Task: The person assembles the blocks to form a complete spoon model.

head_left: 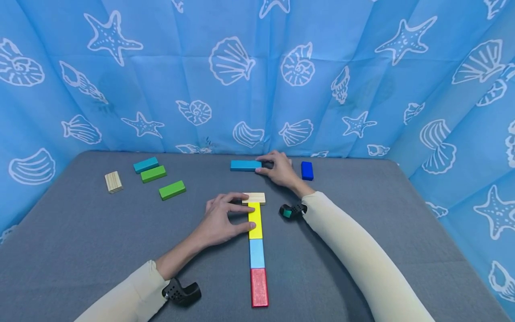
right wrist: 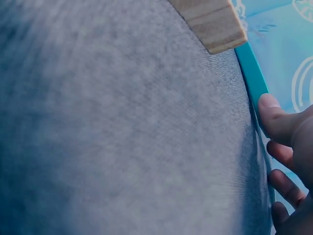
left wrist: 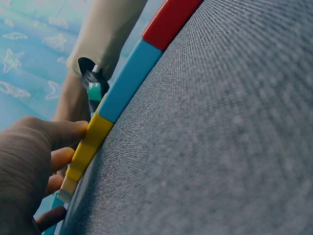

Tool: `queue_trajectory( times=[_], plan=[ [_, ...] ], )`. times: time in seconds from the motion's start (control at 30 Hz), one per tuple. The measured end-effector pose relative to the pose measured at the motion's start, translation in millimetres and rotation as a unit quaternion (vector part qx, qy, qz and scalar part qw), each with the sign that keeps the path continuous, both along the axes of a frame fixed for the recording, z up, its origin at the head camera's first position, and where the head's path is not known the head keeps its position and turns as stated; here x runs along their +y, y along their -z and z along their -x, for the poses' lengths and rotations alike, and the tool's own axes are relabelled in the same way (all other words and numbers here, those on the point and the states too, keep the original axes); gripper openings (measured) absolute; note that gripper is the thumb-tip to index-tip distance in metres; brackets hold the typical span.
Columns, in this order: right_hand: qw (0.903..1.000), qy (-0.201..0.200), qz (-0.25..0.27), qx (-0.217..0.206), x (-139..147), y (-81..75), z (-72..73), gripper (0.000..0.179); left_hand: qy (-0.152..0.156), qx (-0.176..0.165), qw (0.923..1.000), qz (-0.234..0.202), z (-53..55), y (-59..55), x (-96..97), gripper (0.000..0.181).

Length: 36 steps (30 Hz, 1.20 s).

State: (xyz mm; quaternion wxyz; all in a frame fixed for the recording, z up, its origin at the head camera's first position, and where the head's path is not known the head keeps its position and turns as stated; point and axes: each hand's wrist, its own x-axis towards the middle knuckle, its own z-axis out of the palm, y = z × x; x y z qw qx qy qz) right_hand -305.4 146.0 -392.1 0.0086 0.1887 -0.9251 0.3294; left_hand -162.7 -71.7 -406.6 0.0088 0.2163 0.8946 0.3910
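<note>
In the head view a column of blocks runs up the middle of the table: a red block (head_left: pixel 259 287), a light blue block (head_left: pixel 257 253), a yellow block (head_left: pixel 255 226), and a plain wooden block (head_left: pixel 256 198) laid crosswise at the far end. My left hand (head_left: pixel 221 219) rests its thumb and fingertips along the left side of the yellow block, one finger reaching the wooden block. Beyond it my right hand (head_left: pixel 279 170) pinches the right end of a teal block (head_left: pixel 243 165) between thumb and index finger. The teal block lies crosswise near the far edge.
A dark blue block (head_left: pixel 307 171) stands right of my right hand. At the far left lie another teal block (head_left: pixel 146 165), two green blocks (head_left: pixel 153 174) (head_left: pixel 172 190) and a small wooden block (head_left: pixel 114 182). A patterned curtain (head_left: pixel 257 80) hangs behind the table.
</note>
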Motion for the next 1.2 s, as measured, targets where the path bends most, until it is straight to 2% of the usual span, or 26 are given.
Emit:
queue_trajectory(
  times=[0.3, 0.53, 0.9, 1.2],
  plan=[
    [0.9991, -0.005, 0.037, 0.02, 7, -6.0, -4.8, 0.035, -0.001, 0.001, 1.0, 0.001, 0.6, 0.5, 1.1, 0.038],
    [0.9972, -0.029, 0.066, 0.02, 13, -11.3, -14.0, 0.033, -0.004, 0.01, 0.9999, 0.004, 0.6, 1.8, 1.6, 0.038],
    [0.9958, -0.035, 0.082, 0.023, 28, -15.9, -37.1, 0.033, -0.004, 0.007, 1.0, 0.005, 0.3, 1.1, 1.8, 0.038],
    [0.9955, -0.039, 0.086, -0.006, 35, -13.1, -55.6, 0.034, -0.001, 0.008, 1.0, 0.005, -0.2, 0.9, 0.7, 0.039]
  ],
)
